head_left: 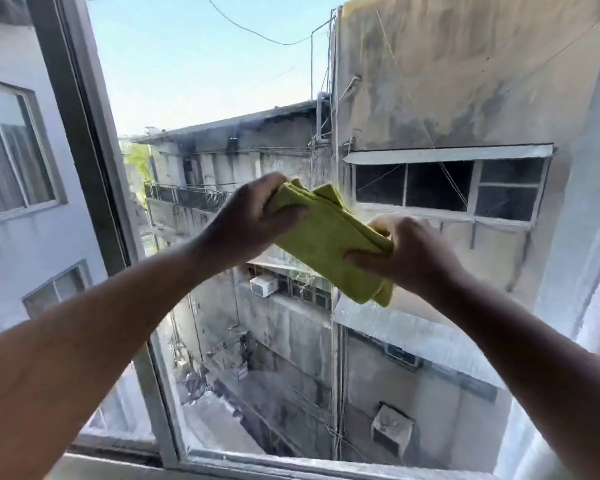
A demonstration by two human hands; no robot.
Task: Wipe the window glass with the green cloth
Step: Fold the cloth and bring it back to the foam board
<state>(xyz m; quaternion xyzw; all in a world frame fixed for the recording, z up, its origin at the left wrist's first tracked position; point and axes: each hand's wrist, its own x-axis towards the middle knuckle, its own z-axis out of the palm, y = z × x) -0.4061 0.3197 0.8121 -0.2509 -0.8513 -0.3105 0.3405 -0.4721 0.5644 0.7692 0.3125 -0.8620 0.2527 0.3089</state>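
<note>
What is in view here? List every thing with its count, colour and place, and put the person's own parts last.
green cloth: one, yellow-green, folded, held up in front of the glass at centre.
window glass: one pane, clear with pale streaks, filling the centre and right.
window frame: one, grey metal, upright at left and along the bottom.
buildings outside: several, stained grey and beige, beyond the glass.
air conditioner units: two, whitish, on walls below the cloth.
overhead wire: one, dark, across the sky.
left hand: one, gripping the cloth's upper left end.
right hand: one, gripping the cloth's right side.
</note>
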